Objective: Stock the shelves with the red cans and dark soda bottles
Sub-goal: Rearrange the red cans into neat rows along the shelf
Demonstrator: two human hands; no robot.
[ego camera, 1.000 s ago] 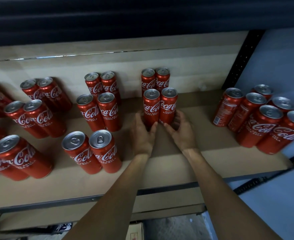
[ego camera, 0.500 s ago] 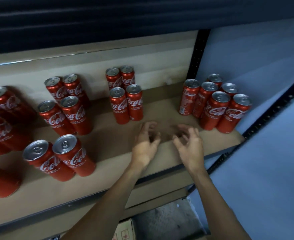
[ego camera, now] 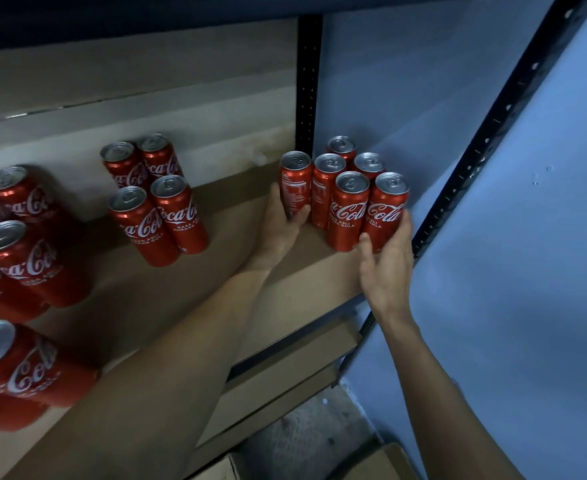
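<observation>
A cluster of several red cans (ego camera: 349,202) stands at the right end of the brown shelf board (ego camera: 188,285). My left hand (ego camera: 281,223) wraps round the lower part of the cluster's leftmost can (ego camera: 296,183). My right hand (ego camera: 387,261) cups the rightmost front can (ego camera: 387,209) from the right, thumb against its front. More red cans stand in pairs to the left, the nearest group (ego camera: 153,199) mid-shelf. No dark bottles are in view.
A black perforated upright (ego camera: 308,84) rises behind the cluster, and another black upright (ego camera: 489,133) runs at the shelf's front right corner. A blue wall (ego camera: 527,271) lies to the right. Cardboard boxes (ego camera: 371,462) sit on the floor below.
Both hands left the middle group of cans, moved right across the shelf and took hold of the cluster at the right end. The view swung right with them.
</observation>
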